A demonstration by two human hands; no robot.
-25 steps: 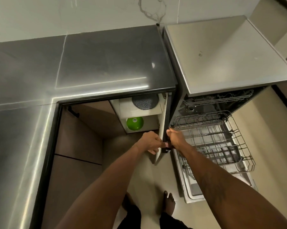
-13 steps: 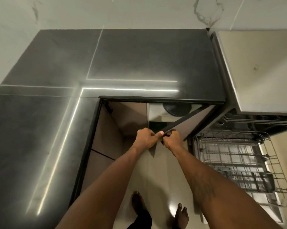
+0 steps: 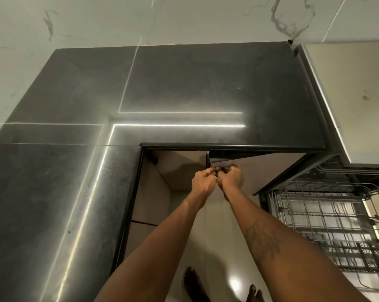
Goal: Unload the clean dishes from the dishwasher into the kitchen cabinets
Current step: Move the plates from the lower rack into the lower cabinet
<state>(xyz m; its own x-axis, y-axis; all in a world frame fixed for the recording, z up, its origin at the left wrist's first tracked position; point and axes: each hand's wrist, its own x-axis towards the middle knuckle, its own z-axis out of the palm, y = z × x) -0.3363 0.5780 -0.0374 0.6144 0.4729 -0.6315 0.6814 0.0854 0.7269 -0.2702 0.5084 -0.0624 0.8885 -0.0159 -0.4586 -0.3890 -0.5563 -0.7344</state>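
Observation:
Under the dark countertop (image 3: pixel 206 90) a beige cabinet door (image 3: pixel 264 171) stands almost closed against its frame. My left hand (image 3: pixel 203 184) and my right hand (image 3: pixel 231 178) meet at the door's dark handle (image 3: pixel 224 169), fingers curled round it. The cabinet's inside is hidden behind the door. To the right the dishwasher (image 3: pixel 347 101) stands open with its wire lower rack (image 3: pixel 328 227) pulled out. I see no dishes in the rack; a cutlery basket sits near its front.
The countertop runs in an L along the left and back, under a marble wall. A second cabinet front (image 3: pixel 149 199) stands at the left of the corner. My bare feet (image 3: pixel 195 284) are on the glossy floor between cabinet and dishwasher door.
The cabinet door has swung from wide open to almost closed, hiding the shelves with the green bowl and dark plate. Both hands followed it leftward and up. The view shifted left.

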